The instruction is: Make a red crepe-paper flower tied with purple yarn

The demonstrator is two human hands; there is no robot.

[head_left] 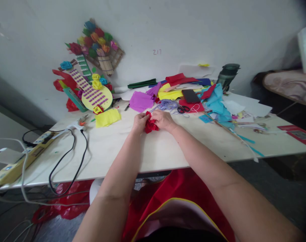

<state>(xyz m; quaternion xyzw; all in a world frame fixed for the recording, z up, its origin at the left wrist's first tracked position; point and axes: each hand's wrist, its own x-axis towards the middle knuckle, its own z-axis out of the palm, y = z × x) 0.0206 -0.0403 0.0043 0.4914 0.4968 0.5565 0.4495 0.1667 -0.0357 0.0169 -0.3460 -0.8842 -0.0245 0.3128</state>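
Note:
A red crepe-paper flower (pixel 151 125) with ruffled edges is held between both hands, low over the middle of the table (pixel 165 148). My left hand (pixel 140 122) is closed on its left side, thumb and fingers pinched together. From the right, my right hand (pixel 163 120) grips the upper right part of it, fingers bent over the paper. The fingers hide part of the flower. Just beyond the hands lie a bundle of pale purple cord (pixel 166 105), black scissors (pixel 183 109) and a sheet of purple paper (pixel 141 101).
A yellow paper piece (pixel 108 118) lies to the left, near a glue gun (pixel 78 124) and its black cable. A power strip (pixel 35 152) runs along the left edge. Decorated crafts (pixel 97 99), a phone (pixel 190 96), blue crepe paper (pixel 220 104) and a dark bottle (pixel 227 76) stand or lie behind.

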